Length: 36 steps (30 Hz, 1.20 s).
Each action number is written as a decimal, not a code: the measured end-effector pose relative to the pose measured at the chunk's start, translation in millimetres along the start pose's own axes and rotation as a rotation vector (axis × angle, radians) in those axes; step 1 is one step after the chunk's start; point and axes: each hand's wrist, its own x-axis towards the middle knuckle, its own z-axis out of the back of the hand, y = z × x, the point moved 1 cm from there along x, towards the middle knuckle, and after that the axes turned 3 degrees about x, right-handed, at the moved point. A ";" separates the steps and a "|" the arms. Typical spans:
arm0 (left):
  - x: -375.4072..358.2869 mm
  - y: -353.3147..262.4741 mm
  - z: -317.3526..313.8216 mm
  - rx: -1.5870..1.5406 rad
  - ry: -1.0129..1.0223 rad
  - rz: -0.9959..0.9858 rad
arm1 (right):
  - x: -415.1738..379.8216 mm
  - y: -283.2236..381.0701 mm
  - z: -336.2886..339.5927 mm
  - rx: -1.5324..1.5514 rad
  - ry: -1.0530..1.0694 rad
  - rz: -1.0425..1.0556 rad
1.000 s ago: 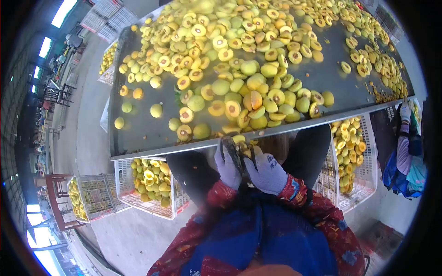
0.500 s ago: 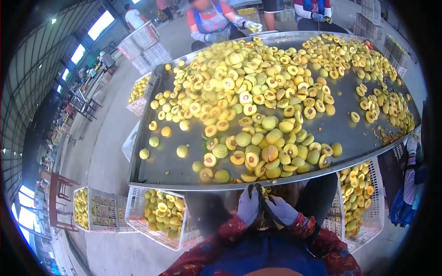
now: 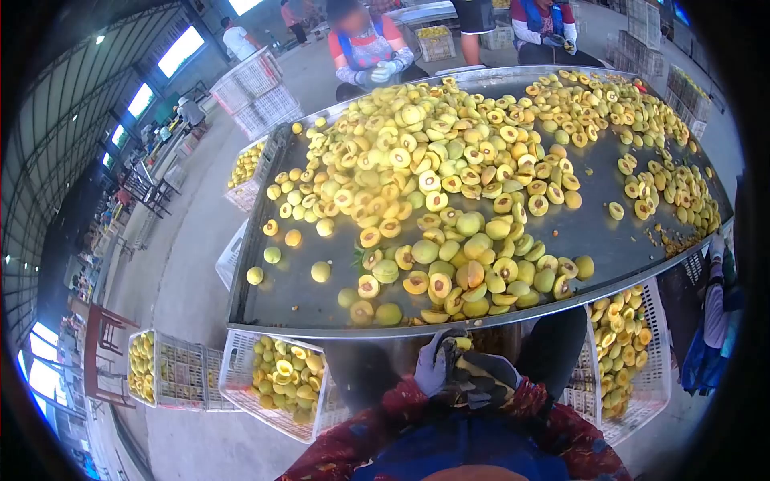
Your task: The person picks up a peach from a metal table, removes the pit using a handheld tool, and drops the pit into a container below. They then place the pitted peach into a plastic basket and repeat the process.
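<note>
Just below the near table edge, my left hand, in a pale lavender glove, is closed with its fingertips around a small yellow piece of stone fruit. Beside it, my right hand is turned so the dark, stained palm side of its glove shows; its fingers are blurred and I cannot tell whether they grip anything. Above both hands, a heap of yellow-green stone fruit halves, many showing reddish-brown centres, lies on the metal table with its raised rim.
Crates of fruit flank my legs: a white crate at left and another crate at right. Farther left stands one more crate. Across the table sit a person and another person. Stacked crates stand behind.
My right hand has rolled over, now showing its dark palm side, and a yellow piece shows at my left fingertips. The person opposite has brought both hands together. The view has shifted slightly.
</note>
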 end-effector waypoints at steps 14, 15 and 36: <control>-16.6 9.9 -3.7 0.466 -0.448 -0.263 | 18.8 -26.4 -5.5 0.809 0.871 -0.301; -21.0 14.7 3.7 0.518 -0.495 -0.220 | 18.7 -25.2 -7.3 0.794 0.845 -0.248; 69.1 109.7 173.8 0.991 -0.087 0.466 | 6.6 -8.8 -3.9 -0.095 -0.039 -0.159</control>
